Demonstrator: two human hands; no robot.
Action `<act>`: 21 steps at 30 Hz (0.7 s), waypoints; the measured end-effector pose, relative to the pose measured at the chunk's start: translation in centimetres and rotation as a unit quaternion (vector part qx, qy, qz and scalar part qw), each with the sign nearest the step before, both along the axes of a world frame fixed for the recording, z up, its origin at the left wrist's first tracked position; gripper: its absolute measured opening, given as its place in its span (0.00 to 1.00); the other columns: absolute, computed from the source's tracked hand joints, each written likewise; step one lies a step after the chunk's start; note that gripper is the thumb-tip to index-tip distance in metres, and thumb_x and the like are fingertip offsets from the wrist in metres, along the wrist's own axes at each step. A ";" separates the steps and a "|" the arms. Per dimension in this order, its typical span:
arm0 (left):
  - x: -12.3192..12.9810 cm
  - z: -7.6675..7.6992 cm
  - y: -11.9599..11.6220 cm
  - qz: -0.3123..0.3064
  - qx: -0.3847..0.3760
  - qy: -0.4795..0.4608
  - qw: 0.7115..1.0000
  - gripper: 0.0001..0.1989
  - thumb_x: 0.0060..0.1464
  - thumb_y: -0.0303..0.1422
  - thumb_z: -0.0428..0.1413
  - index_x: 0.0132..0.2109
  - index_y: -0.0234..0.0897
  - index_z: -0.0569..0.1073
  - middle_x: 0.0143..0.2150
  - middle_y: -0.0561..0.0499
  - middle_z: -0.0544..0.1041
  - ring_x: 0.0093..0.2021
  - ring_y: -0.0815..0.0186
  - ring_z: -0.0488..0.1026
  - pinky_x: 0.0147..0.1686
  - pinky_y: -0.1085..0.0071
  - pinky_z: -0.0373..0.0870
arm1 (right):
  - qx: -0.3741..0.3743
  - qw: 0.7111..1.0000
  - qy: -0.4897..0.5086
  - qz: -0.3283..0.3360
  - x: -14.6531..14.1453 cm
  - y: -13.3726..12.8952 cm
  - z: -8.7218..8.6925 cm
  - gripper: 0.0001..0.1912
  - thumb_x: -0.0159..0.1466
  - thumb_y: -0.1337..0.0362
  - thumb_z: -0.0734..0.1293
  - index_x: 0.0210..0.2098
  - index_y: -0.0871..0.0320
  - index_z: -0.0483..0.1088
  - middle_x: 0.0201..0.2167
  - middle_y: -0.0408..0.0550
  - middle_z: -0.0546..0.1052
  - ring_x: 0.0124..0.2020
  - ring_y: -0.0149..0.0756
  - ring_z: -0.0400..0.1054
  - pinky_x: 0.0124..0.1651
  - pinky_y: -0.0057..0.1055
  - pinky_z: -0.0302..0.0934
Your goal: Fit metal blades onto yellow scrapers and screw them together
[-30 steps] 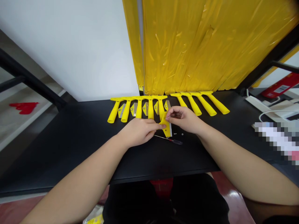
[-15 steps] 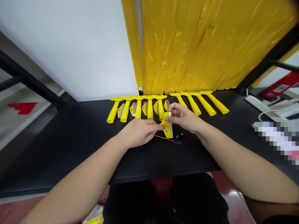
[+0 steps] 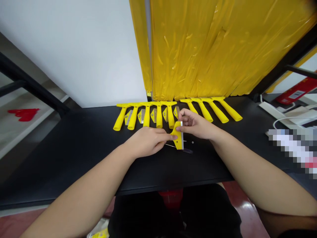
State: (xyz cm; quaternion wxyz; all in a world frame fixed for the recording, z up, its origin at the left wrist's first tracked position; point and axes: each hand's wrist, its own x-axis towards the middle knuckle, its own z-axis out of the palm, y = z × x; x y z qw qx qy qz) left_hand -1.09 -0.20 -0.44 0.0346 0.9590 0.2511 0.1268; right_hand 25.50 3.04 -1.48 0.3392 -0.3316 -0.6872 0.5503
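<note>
Black workbench (image 3: 74,172) setup, with everything happening mid-bench. The person's right hand (image 3: 195,125) has its fingers curled, pinching the far end of a yellow plastic scraper head with a steel blade (image 3: 177,138). The left hand (image 3: 146,142) is stretched out, fingertips pressed against the scraper's left side, though it's hard to tell if it's really gripping. The blade edge runs roughly front to back on the right, so the right hand is nearer the metal. Right below lies a thin screwdriver with a dark handle (image 3: 187,150), with a tiny metal screw (image 3: 192,142) just off to the right. Further out, a row of bright yellow scrapers (image 3: 146,115) lines the bench, backed by crinkly yellow plastic sheeting (image 3: 198,49).
</note>
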 end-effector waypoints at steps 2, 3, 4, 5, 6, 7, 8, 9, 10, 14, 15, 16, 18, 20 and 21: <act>0.0 0.0 0.0 -0.005 0.000 0.001 1.000 0.22 0.71 0.28 0.50 0.65 0.50 0.76 0.44 0.52 0.84 0.40 0.66 0.82 0.35 0.71 0.73 | -0.026 0.999 0.016 0.014 0.1 0.0 0.1 0.26 0.59 0.57 0.80 0.40 0.50 0.58 0.28 0.32 0.68 0.26 0.28 0.63 0.32 0.30 0.61; 0.0 0.0 0.0 -0.006 -0.001 0.002 1.000 0.22 0.71 0.28 0.50 0.65 0.50 0.76 0.43 0.52 0.84 0.39 0.66 0.82 0.34 0.71 0.73 | -0.038 0.999 0.018 0.019 0.1 -0.1 0.1 0.26 0.59 0.58 0.80 0.40 0.50 0.58 0.28 0.32 0.68 0.26 0.28 0.63 0.32 0.30 0.61; 0.1 0.0 0.0 -0.008 -0.002 0.003 1.000 0.22 0.71 0.28 0.50 0.65 0.50 0.76 0.43 0.52 0.84 0.39 0.66 0.81 0.34 0.71 0.73 | -0.046 0.999 0.017 0.023 0.1 -0.1 0.1 0.25 0.60 0.58 0.79 0.41 0.50 0.58 0.28 0.32 0.68 0.26 0.28 0.64 0.32 0.30 0.62; 0.1 0.0 0.0 -0.008 -0.003 0.004 1.000 0.22 0.71 0.28 0.50 0.65 0.50 0.76 0.43 0.52 0.84 0.39 0.66 0.81 0.35 0.71 0.73 | -0.052 0.998 0.015 0.024 0.1 -0.1 0.1 0.23 0.60 0.59 0.79 0.42 0.50 0.59 0.28 0.32 0.68 0.27 0.28 0.64 0.33 0.30 0.64; 0.1 0.0 0.0 -0.008 -0.005 0.005 1.000 0.22 0.71 0.28 0.50 0.65 0.50 0.76 0.43 0.52 0.84 0.40 0.66 0.81 0.35 0.71 0.74 | -0.054 0.998 0.012 0.024 0.0 -0.2 0.0 0.22 0.61 0.60 0.78 0.42 0.51 0.60 0.28 0.32 0.68 0.27 0.28 0.65 0.33 0.30 0.65; 0.1 0.0 0.0 -0.008 -0.006 0.004 1.000 0.22 0.71 0.28 0.50 0.65 0.50 0.76 0.43 0.52 0.84 0.40 0.66 0.81 0.35 0.70 0.74 | -0.054 0.998 0.009 0.022 -0.1 -0.2 0.0 0.21 0.61 0.60 0.78 0.42 0.51 0.61 0.28 0.33 0.69 0.27 0.28 0.65 0.34 0.30 0.66; 0.0 0.0 0.0 -0.008 -0.009 0.003 1.000 0.22 0.71 0.28 0.50 0.66 0.50 0.76 0.44 0.52 0.84 0.40 0.66 0.81 0.35 0.70 0.74 | -0.052 0.998 0.005 0.017 -0.2 -0.2 -0.1 0.20 0.61 0.60 0.78 0.42 0.52 0.63 0.28 0.34 0.69 0.28 0.28 0.66 0.34 0.31 0.67; 0.0 0.0 0.0 -0.008 -0.012 0.001 1.000 0.22 0.70 0.28 0.51 0.65 0.49 0.76 0.44 0.52 0.84 0.40 0.66 0.81 0.36 0.70 0.75 | -0.049 0.999 0.003 0.009 -0.2 -0.1 0.0 0.19 0.61 0.59 0.78 0.42 0.52 0.64 0.30 0.35 0.71 0.29 0.29 0.67 0.35 0.31 0.69; 0.0 0.0 0.0 -0.008 -0.016 -0.001 1.000 0.22 0.70 0.28 0.51 0.65 0.49 0.76 0.45 0.52 0.83 0.41 0.66 0.81 0.36 0.70 0.76 | -0.044 0.999 0.000 -0.005 -0.2 -0.1 0.1 0.19 0.61 0.58 0.78 0.43 0.52 0.65 0.31 0.37 0.72 0.31 0.30 0.69 0.35 0.32 0.70; -0.2 0.0 0.2 -0.001 -0.032 -0.010 0.999 0.22 0.69 0.28 0.52 0.64 0.48 0.77 0.46 0.51 0.83 0.40 0.65 0.81 0.37 0.69 0.77 | 0.028 0.994 -0.075 -0.078 1.9 0.2 1.2 0.17 0.61 0.54 0.77 0.39 0.54 0.69 0.30 0.40 0.74 0.29 0.32 0.70 0.33 0.32 0.69; -0.2 0.0 0.3 0.003 -0.034 -0.011 0.999 0.22 0.69 0.28 0.52 0.64 0.47 0.77 0.46 0.50 0.83 0.40 0.65 0.81 0.37 0.69 0.77 | 0.044 0.988 -0.125 -0.073 2.8 0.2 1.6 0.15 0.62 0.53 0.76 0.37 0.54 0.71 0.28 0.40 0.74 0.27 0.31 0.69 0.32 0.32 0.67; -0.3 -0.1 0.4 0.006 -0.036 -0.013 0.999 0.22 0.69 0.28 0.52 0.64 0.46 0.78 0.47 0.50 0.83 0.40 0.65 0.82 0.38 0.69 0.77 | 0.046 0.981 -0.184 -0.048 3.6 0.2 2.0 0.14 0.63 0.53 0.76 0.36 0.55 0.73 0.27 0.41 0.75 0.26 0.31 0.69 0.31 0.32 0.66; -0.4 -0.1 0.5 0.013 -0.039 -0.013 0.999 0.21 0.69 0.28 0.52 0.64 0.45 0.78 0.47 0.49 0.84 0.41 0.64 0.82 0.39 0.67 0.78 | 0.015 0.957 -0.290 0.027 5.0 0.2 2.4 0.13 0.61 0.53 0.76 0.35 0.55 0.77 0.27 0.43 0.78 0.27 0.33 0.71 0.31 0.32 0.65; -0.4 -0.2 0.7 0.016 -0.043 -0.012 0.999 0.21 0.69 0.28 0.51 0.65 0.44 0.77 0.47 0.48 0.84 0.42 0.63 0.82 0.40 0.67 0.78 | -0.007 0.927 -0.368 0.073 5.6 0.0 2.5 0.12 0.58 0.56 0.78 0.37 0.54 0.79 0.29 0.45 0.81 0.29 0.37 0.74 0.32 0.33 0.66; -0.4 -0.2 0.7 0.017 -0.046 -0.012 0.999 0.22 0.69 0.28 0.51 0.65 0.44 0.77 0.47 0.48 0.84 0.42 0.63 0.82 0.41 0.66 0.78 | -0.008 0.915 -0.395 0.079 5.6 -0.1 2.5 0.11 0.57 0.58 0.79 0.37 0.53 0.80 0.30 0.45 0.82 0.30 0.38 0.75 0.32 0.33 0.65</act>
